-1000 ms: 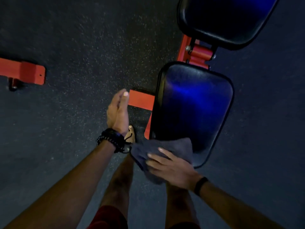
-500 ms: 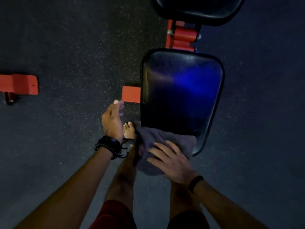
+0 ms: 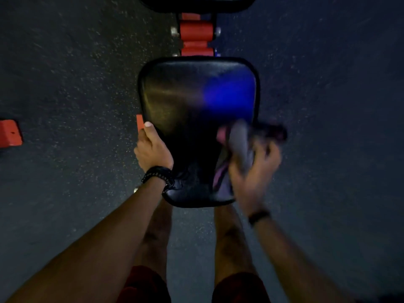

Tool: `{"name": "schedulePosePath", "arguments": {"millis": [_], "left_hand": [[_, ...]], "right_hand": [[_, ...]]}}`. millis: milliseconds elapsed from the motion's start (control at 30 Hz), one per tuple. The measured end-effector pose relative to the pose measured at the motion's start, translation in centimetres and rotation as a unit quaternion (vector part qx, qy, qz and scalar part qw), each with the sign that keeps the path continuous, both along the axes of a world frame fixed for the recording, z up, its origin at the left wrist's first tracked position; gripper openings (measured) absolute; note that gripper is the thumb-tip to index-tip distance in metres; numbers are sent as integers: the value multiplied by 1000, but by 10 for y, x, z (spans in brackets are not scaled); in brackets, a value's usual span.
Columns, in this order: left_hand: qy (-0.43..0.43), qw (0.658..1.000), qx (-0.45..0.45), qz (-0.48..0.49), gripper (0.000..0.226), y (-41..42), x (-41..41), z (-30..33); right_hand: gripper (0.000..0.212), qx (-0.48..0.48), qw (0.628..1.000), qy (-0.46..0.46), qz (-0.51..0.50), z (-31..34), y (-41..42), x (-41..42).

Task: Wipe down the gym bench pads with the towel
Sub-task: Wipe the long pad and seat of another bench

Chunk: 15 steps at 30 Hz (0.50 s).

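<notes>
Black seat pad (image 3: 188,101): left hand (image 3: 153,149) grips its left edge; right hand (image 3: 251,169), blurred, clutches the towel (image 3: 239,145) at its right edge.

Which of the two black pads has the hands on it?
The near seat pad: left hand grips its edge and right hand holds the towel on it. The far pad is untouched.

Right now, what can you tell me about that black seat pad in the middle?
The seat pad is black and glossy, like vinyl, with rounded corners, wider at the far end and tapering toward the person. A blue glare sits on its right half. It lies flat on an orange frame, seen from above, with another dark pad past the hinge. The left hand grips its left edge, thumb on top. The right hand holds a grey towel at its right edge; motion blur hides whether the towel touches the pad.
</notes>
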<state>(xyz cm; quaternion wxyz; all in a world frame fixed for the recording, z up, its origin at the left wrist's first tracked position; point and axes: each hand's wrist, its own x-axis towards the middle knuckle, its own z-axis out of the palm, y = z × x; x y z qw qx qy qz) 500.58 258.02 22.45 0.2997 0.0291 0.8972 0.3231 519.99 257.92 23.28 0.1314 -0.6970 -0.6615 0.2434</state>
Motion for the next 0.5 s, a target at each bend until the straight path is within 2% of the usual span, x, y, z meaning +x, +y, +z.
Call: {"name": "schedulePosePath", "arguments": {"millis": [33,100,133,200,300,367,433,500], "left_hand": [[14,1000,-2,-5,56,-1,0,-1],[53,998,-9,-15,63,2,-1,-5],[67,997,-13,-18,65,2,-1,-7],[90,995,-20,-29,67,1,1,-11],[91,995,-18,-24,59,2,1,-11],[92,995,-24,-20,59,3,2,-10],[94,995,-17,-19,58,3,3,-7],[86,996,-8,-20,60,4,3,-6]], "right_hand": [[65,-40,999,-2,20,8,-46,12],[62,-68,997,10,33,13,-72,19],[60,-62,997,33,20,6,-55,16],[56,7,999,37,-13,-5,18,-7],[53,65,997,-7,-29,-23,152,-44],[51,69,997,-23,-19,-28,186,-53],[53,70,997,-17,-5,-23,154,-43],[55,41,999,7,13,-8,72,-20]]}}
